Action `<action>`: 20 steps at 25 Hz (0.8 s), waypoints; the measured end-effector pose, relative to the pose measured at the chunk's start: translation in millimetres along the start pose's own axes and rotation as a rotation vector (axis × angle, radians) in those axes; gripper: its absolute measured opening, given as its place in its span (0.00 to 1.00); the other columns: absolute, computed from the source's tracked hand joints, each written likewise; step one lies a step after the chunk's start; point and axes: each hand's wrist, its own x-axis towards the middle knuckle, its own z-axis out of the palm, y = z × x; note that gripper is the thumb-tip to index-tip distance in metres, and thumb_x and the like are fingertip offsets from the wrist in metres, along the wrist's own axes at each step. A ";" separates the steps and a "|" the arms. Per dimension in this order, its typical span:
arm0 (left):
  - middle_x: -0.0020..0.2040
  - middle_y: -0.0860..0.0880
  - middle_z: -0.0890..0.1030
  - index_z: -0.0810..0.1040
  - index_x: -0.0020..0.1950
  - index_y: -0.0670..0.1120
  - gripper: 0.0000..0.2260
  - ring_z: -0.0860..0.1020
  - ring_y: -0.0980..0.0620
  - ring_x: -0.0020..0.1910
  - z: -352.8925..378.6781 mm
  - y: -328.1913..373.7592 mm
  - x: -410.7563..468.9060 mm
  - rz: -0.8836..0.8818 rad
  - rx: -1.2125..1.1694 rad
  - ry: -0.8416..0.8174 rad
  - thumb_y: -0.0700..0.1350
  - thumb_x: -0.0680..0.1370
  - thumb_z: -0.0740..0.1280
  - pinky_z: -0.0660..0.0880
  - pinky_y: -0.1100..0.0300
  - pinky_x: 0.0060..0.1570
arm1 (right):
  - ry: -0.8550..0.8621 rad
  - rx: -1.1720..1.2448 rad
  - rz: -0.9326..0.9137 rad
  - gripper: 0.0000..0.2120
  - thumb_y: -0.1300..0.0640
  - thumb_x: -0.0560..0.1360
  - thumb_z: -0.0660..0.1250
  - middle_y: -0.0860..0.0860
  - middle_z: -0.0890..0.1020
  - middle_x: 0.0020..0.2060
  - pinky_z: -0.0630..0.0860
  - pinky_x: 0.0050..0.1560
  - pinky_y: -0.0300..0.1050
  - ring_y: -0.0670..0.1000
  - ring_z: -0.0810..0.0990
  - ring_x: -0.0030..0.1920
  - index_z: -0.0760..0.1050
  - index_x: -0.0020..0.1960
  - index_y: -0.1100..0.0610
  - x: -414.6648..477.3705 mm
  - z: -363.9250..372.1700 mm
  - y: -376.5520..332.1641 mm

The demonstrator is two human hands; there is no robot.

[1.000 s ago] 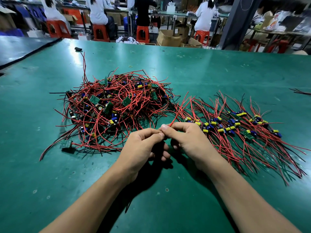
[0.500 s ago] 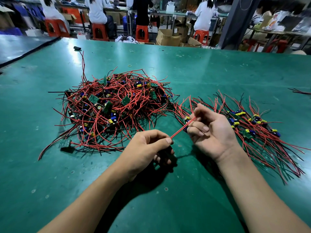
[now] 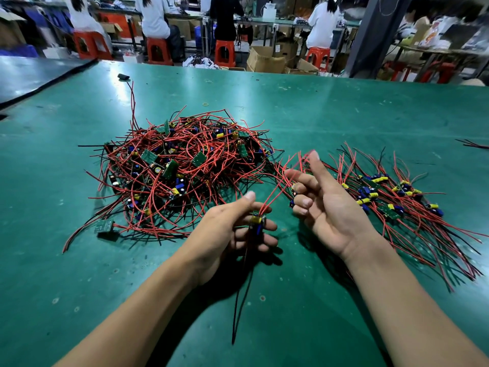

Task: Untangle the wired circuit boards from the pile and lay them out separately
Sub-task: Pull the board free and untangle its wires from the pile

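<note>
Held in the fingers of my left hand [image 3: 227, 231], the small circuit board [image 3: 256, 220] with its yellow capacitor sat lifted above the green table [image 3: 344, 115], just in front of the tangled pile [image 3: 182, 168]. Its black leads [image 3: 242, 292] hung loose towards me. Its red leads [image 3: 272, 197] ran up and right into my right hand [image 3: 328, 210], where the lower fingers curled round them while the index finger stood straight; how firmly they gripped I could not quite make out. Behind that hand lay the row of separated boards [image 3: 383, 192], wires fanned out.

What worried me was the far end of those red leads. They seemed to pass close to the pile's right fringe and to the nearest laid-out boards, so a quick pull could have snagged a neighbour and dragged it along, spoiling the row or tightening the knot. Tugging against the board itself might also have strained its solder joints. The dangling black leads could have swept into the row as I swung the board over.
</note>
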 end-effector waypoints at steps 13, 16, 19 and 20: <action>0.63 0.41 0.80 0.69 0.72 0.43 0.37 0.79 0.43 0.63 -1.8 8.3 4.7 -0.011 -0.254 -0.027 0.69 0.75 0.51 0.70 0.44 0.68 | -0.102 -0.452 -0.239 0.24 0.39 0.63 0.78 0.47 0.79 0.35 0.74 0.31 0.38 0.46 0.76 0.30 0.75 0.47 0.54 -6.6 3.8 15.3; 0.68 0.47 0.77 0.64 0.76 0.49 0.37 0.76 0.51 0.66 1.5 3.5 3.0 -0.049 -0.152 -0.102 0.71 0.75 0.47 0.63 0.49 0.73 | -0.114 -0.919 -0.453 0.14 0.50 0.68 0.81 0.47 0.83 0.37 0.76 0.38 0.38 0.44 0.78 0.34 0.77 0.45 0.52 -8.7 6.2 25.6; 0.65 0.48 0.80 0.71 0.71 0.49 0.30 0.79 0.52 0.63 5.1 2.6 2.3 -0.021 -0.121 -0.017 0.66 0.77 0.54 0.69 0.50 0.70 | -0.040 -0.969 -0.574 0.08 0.55 0.70 0.78 0.46 0.84 0.37 0.76 0.42 0.38 0.43 0.79 0.36 0.79 0.44 0.52 -6.5 3.7 24.8; 0.62 0.47 0.82 0.74 0.66 0.47 0.24 0.81 0.50 0.60 3.9 1.9 3.5 0.017 -0.092 0.063 0.61 0.78 0.58 0.73 0.49 0.66 | 0.031 -0.943 -0.602 0.07 0.55 0.71 0.78 0.46 0.84 0.37 0.76 0.42 0.37 0.44 0.80 0.36 0.80 0.44 0.52 -4.8 1.0 22.1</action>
